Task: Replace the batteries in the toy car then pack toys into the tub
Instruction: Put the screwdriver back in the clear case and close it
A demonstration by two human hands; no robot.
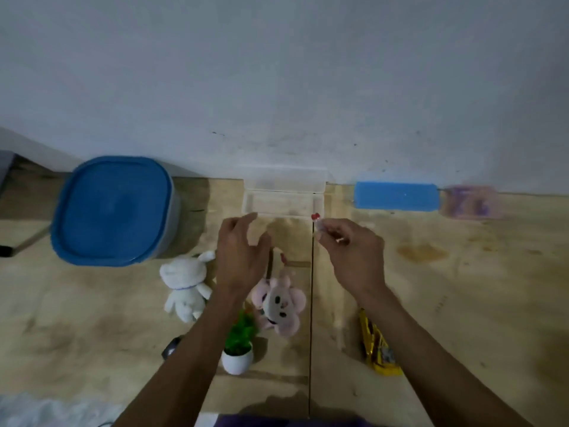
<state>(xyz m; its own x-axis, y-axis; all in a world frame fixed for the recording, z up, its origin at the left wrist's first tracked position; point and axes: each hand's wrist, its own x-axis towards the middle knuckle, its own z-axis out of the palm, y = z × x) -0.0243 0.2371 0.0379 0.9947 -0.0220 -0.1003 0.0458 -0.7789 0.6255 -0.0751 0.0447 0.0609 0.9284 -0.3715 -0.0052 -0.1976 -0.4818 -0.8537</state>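
Observation:
A clear plastic box [284,198] stands open against the wall with its lid up. My left hand [241,257] hovers just in front of it, fingers loosely spread, holding nothing. My right hand [351,252] pinches a small clear object with a red tip [317,220] near the box's right front corner; blur hides what it is. A white plush rabbit [184,283] and a pink plush toy [281,302] lie on the table below my left hand. A tub with a blue lid [112,209] stands at the left. No toy car can be made out.
A small green plant in a white pot [238,346] stands near my left forearm. A yellow packet [378,346] lies by my right forearm. A blue sponge-like block [397,195] and a blurred purple object [472,201] sit along the wall at the right.

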